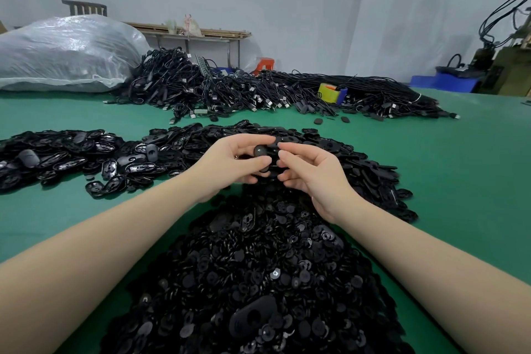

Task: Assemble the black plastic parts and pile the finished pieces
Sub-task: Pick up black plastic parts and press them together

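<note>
— Black plastic nearly everywhere. How far along is the job, would you say?

— Early or midway, by my guess. Both hands meet over the middle of the near pile [258, 282], which is mostly small round discs with a few oval shells lying on it. The left hand [230, 164] curls its fingers and thumb round a dark part [261, 151]; the right hand [307, 172] pinches at the same part from the other side. It looks like a disc being pressed into a shell, though the fit itself is hidden between the fingers.

— And the finished ones?

— I cannot say for sure. Behind the near pile is a broad heap of oval shells [330, 149]; to its left, a flatter spread of ovals [57, 152] lying hollow side up. Which of these holds assembled pieces, I cannot tell. With that many loose discs, a great deal seems left.

— What of the surface?

— Green counter [71, 215], matt and even. Far beyond the near pile lies a long tangle of black cables [258, 89] with a yellow tape roll [329, 92] on it, and to the far left a big clear plastic bag [66, 52].

— The room?

— Pale grey walls, a wooden shelf [189, 30] at the back, blue bins [442, 82] and some machine with hoses [502, 63] far right.
</note>
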Tool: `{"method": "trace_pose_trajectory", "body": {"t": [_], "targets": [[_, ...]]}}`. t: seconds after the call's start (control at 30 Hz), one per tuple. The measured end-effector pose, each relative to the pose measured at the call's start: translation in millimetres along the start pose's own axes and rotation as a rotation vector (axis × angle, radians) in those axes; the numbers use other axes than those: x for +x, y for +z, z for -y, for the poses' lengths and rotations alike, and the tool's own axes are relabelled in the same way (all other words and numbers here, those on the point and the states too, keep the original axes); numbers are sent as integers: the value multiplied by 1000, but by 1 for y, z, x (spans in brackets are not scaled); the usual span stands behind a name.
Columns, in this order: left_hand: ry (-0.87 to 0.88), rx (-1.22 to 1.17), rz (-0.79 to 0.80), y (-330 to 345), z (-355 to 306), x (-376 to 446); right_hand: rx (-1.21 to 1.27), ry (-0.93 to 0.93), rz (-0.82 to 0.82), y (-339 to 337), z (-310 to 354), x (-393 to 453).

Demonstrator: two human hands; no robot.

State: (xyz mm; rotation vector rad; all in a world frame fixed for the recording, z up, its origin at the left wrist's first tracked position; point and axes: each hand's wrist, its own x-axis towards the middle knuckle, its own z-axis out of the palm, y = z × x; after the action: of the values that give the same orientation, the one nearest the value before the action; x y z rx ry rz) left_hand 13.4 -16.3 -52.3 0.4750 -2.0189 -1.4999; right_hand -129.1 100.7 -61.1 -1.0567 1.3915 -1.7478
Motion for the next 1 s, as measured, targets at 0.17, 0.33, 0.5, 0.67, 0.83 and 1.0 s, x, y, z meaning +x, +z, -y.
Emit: {"method": "trace_pose_trajectory", "body": {"t": [0.17, 0.33, 0.5, 0.67, 0.83, 1.0], "targets": [[-82, -140, -14, 2, 2, -2, -17, -32, -99, 1, -2, 1], [-17, -75, -202, 14, 7, 2, -517, -327, -129, -1, 0, -1], [-52, -172, -194, 11, 8, 1, -906, -273, 306, 7, 32, -5], [-59, -178, -176, 9, 8, 0, -1066, -70, 691, 13, 49, -12], [-46, -166, -121, 14, 2, -4, -1069, -112, 705, 16, 45, -14], [-34, -235, -30, 21, -5, -4, -1053, -92, 725, 16, 46, -15]]}}
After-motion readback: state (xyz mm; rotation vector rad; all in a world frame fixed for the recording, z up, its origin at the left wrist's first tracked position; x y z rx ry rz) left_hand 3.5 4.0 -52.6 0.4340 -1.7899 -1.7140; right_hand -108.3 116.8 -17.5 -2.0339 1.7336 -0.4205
